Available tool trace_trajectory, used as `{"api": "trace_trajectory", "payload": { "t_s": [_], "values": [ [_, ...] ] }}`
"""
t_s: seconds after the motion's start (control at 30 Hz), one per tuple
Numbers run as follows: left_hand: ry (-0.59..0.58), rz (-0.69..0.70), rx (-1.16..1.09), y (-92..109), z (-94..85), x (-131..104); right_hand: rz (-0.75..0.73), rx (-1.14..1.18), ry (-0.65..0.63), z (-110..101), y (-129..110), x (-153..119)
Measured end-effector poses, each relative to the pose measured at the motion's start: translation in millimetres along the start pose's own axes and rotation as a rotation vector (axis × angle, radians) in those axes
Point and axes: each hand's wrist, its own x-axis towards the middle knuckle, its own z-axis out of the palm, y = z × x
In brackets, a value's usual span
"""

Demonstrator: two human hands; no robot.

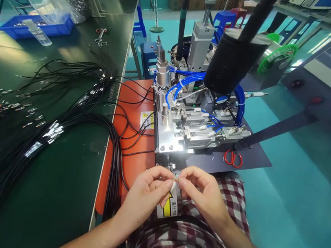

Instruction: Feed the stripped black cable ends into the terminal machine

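Thin coloured wires (176,178) show between my fingertips, just in front of the machine. My left hand (151,187) pinches them from the left, its thumb and forefinger pressed together. From the right, my right hand (198,188) is closed on the wire ends with thumb and forefinger. Below the hands sits a white label with a yellow arrow (167,207). The metal machine (172,134) with blue air hoses (189,80) stands right beyond my hands. A bundle of black cables (115,166) hangs over the table edge beside my left arm.
Black cables with bared ends (46,135) cover much of the dark green table (56,203). A blue tray (45,30) stands at its back. Red-handled cutters (233,158) lie on the machine base at right. A black cylinder (234,62) hangs above the machine.
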Motion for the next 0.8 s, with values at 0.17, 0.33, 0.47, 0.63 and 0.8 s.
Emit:
{"api": "trace_trajectory", "payload": {
  "t_s": [0.17, 0.33, 0.47, 0.63, 0.8],
  "values": [
    [-0.016, 0.003, -0.001, 0.4, -0.5, 0.1, 0.012, 0.002, -0.003, 1.3, 1.1, -0.7],
    [-0.016, 0.010, 0.004, 2.5, 0.5, 0.0, 0.015, 0.050, -0.004, 0.6, 2.7, -1.5],
    [-0.025, 0.013, 0.029, 2.9, 0.8, -1.0, 0.042, 0.136, -0.030, -4.6, 5.9, 1.6],
    [-0.028, 0.025, 0.055, 3.8, 0.1, -1.3, 0.062, 0.200, -0.105, -9.3, 10.7, 5.2],
    [-0.037, 0.021, 0.060, 6.3, 0.1, -1.6, 0.092, 0.288, -0.158, -9.9, 12.6, 5.8]
  ]
}}
